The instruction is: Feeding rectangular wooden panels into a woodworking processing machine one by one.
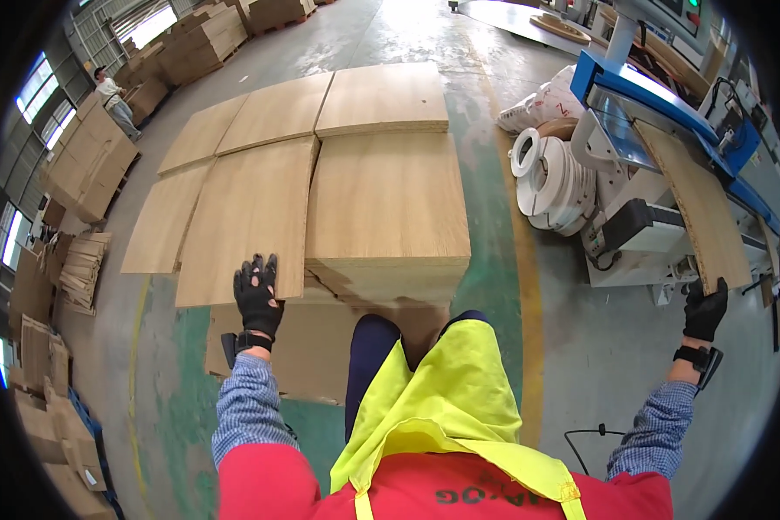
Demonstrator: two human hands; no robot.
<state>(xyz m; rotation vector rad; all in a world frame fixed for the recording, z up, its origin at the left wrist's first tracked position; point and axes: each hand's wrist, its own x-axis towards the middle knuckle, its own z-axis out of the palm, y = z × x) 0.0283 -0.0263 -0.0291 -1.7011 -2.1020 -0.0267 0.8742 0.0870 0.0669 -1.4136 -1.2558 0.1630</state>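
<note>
My left hand (258, 297), in a worn black glove, lies on the near edge of a wood-grain panel (250, 204) with its fingers spread on top. That panel rests on a stack of similar panels (388, 198) in front of me. Off to the right, my right hand (705, 311), also black-gloved, is closed around the near end of a long narrow board (700, 208). The board's far part lies on a blue and white machine (637, 143), under its blue beam. Fingers of the right hand are partly hidden by the board.
White rolls of banding (556, 186) stand beside the machine. More stacked panels (182, 48) sit at the far left, where a person (115, 100) stands. Cardboard pieces (85, 269) lean along the left. A cable (581, 433) is on the floor near my right arm.
</note>
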